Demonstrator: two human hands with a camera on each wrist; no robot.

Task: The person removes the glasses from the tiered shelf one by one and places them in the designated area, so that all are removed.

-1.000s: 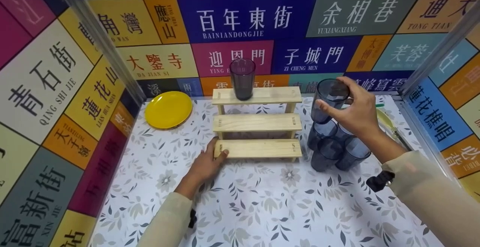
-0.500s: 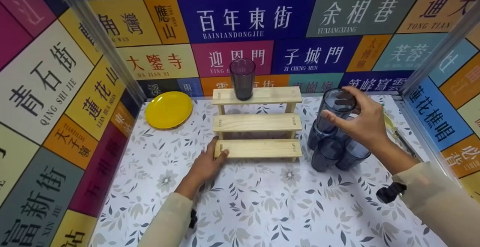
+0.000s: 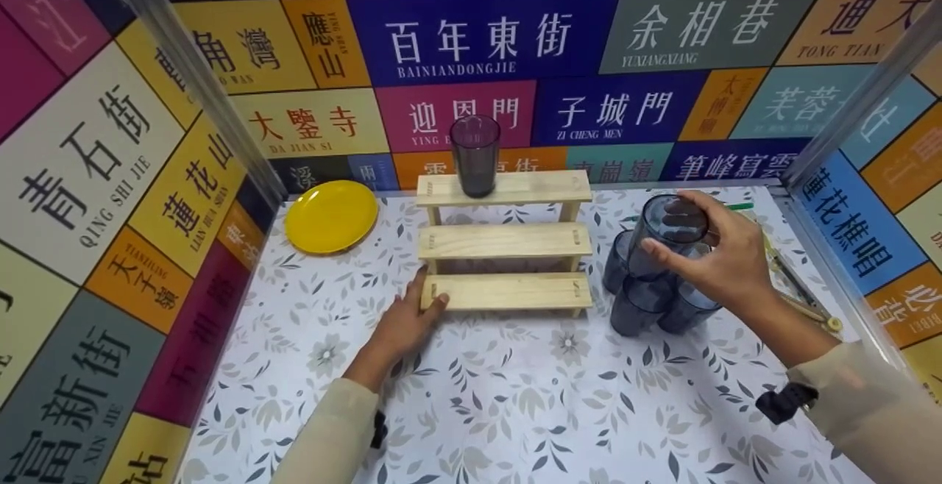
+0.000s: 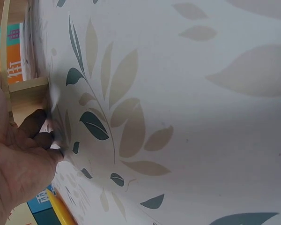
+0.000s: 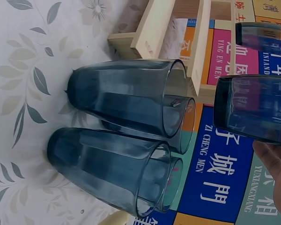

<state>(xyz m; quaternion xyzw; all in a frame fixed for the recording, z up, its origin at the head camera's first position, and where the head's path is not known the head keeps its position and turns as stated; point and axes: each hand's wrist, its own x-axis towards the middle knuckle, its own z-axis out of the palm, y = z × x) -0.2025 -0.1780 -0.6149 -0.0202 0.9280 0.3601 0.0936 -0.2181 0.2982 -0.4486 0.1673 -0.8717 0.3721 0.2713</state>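
My right hand holds a dark tinted drinking glass upright near its rim, thumb on the near side. In the right wrist view the held glass is raised apart from a cluster of several bluish glasses, which stand upright on the table. Left of them is a three-tier wooden step rack. One similar glass stands on its top tier. My left hand grips the left end of the lowest tier, thumb on top. In the left wrist view several fingertips show beside the rack's end.
A yellow plate lies left of the rack. Behind my right forearm are a thin green stick and a slim item with a round brass-coloured end. Patterned panels enclose the table's back and sides.
My right hand and the held glass have moved right and lower in the head view, toward the person. The left hand and the rack stay in place.
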